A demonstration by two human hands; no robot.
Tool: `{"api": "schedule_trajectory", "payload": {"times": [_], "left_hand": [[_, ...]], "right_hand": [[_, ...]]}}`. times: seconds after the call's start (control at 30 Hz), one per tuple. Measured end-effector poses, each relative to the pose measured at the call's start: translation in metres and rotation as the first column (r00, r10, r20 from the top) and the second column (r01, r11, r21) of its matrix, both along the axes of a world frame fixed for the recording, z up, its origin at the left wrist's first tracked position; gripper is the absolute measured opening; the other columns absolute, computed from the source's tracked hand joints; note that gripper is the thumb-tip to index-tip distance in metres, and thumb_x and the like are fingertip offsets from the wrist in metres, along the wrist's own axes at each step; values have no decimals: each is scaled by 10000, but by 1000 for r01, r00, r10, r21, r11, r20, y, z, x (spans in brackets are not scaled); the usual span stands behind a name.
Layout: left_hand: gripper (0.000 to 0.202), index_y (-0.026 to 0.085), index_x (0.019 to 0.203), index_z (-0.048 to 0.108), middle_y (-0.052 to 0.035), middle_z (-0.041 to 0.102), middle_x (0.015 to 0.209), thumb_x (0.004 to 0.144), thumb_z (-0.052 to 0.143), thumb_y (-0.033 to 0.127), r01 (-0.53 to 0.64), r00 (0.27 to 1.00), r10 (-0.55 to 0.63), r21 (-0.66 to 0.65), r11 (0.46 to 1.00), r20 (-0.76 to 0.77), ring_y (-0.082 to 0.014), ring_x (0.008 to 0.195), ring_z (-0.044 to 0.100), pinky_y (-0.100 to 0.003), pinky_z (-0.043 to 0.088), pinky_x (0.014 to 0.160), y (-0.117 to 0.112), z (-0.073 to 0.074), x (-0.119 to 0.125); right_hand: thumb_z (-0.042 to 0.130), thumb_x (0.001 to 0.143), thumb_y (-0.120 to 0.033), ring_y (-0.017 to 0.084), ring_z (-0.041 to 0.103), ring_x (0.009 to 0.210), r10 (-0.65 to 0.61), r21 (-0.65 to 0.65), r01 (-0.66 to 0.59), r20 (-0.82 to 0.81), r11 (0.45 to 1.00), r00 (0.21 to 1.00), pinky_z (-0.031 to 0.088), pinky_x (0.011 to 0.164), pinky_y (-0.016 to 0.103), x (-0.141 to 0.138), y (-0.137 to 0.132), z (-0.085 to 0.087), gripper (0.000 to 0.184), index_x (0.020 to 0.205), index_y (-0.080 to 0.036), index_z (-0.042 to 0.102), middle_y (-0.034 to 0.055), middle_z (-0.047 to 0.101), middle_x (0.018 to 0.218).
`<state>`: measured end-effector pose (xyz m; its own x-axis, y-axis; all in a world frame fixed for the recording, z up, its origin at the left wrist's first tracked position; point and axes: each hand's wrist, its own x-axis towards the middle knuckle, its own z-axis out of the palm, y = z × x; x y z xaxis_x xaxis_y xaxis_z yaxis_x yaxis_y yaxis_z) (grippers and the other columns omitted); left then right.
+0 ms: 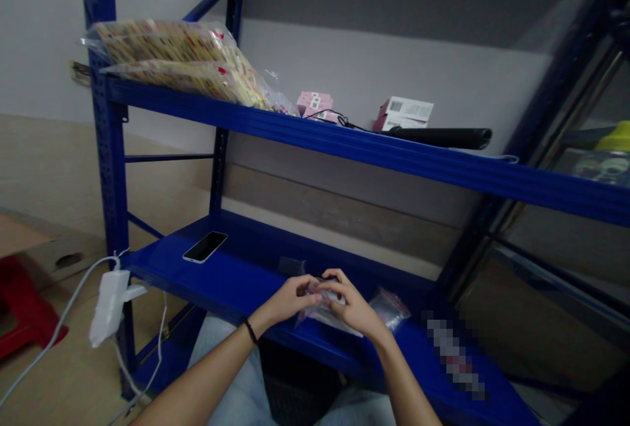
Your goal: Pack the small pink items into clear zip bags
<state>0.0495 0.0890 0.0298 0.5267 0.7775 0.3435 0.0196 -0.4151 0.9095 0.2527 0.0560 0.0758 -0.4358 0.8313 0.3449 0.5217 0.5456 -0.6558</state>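
My left hand point(288, 299) and my right hand point(350, 306) meet over the lower blue shelf point(236, 278), fingers pinched together on a small clear plastic bag point(319, 311) held between them. What is inside the bag is too dim to make out. Another small clear bag with red print point(391, 308) lies on the shelf just right of my right hand. A black band sits on my left wrist.
A smartphone point(205, 246) lies face up at the shelf's left end. The upper blue shelf point(374, 150) carries stacked plastic packets point(182, 58), pink-and-white boxes point(403, 113) and a black tool point(443, 137). A white power adapter point(108, 308) hangs at the left; a red stool point(22, 311) stands on the floor.
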Motion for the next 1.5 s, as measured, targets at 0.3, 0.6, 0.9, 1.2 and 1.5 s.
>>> {"api": "schedule_trajectory", "payload": {"times": [0.3, 0.6, 0.9, 1.2, 1.5], "left_hand": [[199, 227, 1018, 680, -23, 696, 991, 940, 566, 370, -27, 977, 69, 203, 979, -203, -198, 946, 611, -275, 435, 865, -79, -1, -37], [211, 225, 887, 652, -15, 658, 855, 973, 521, 365, -166, 953, 217, 233, 958, -212, -178, 819, 602, -248, 422, 754, -110, -27, -32], [274, 222, 842, 666, -15, 661, 828, 980, 503, 393, -218, 951, 259, 225, 950, -171, -184, 811, 600, -257, 413, 743, -108, -31, -33], [313, 224, 821, 634, -36, 648, 825, 999, 447, 400, -249, 938, 301, 265, 931, -173, -195, 789, 600, -273, 433, 735, -113, -37, -26], [364, 192, 806, 623, -15, 627, 750, 965, 487, 490, -239, 970, 240, 31, 971, -45, -181, 751, 603, -246, 435, 704, -111, -43, -20]], "right_hand": [[587, 909, -295, 180, 601, 842, -120, -55, 117, -52, 992, 991, 443, 754, 265, -30, -92, -40, 162, 794, -232, 682, 26, 634, 896], [620, 863, -312, 179, 572, 727, -173, -18, 172, -34, 985, 984, 391, 643, 256, -23, -110, -71, 157, 736, -236, 671, 15, 614, 751], [640, 828, -513, 176, 537, 646, -217, -159, 179, -266, 971, 939, 431, 609, 263, -12, -95, -87, 295, 891, -231, 698, 19, 618, 715], [593, 847, -578, 164, 492, 656, -290, -139, 263, -241, 955, 926, 387, 608, 253, -10, -90, -89, 425, 666, -194, 618, 9, 555, 666], [595, 857, -578, 169, 523, 690, -223, -240, 127, -431, 962, 874, 424, 645, 263, -15, -98, -86, 369, 818, -212, 627, 5, 565, 723]]}}
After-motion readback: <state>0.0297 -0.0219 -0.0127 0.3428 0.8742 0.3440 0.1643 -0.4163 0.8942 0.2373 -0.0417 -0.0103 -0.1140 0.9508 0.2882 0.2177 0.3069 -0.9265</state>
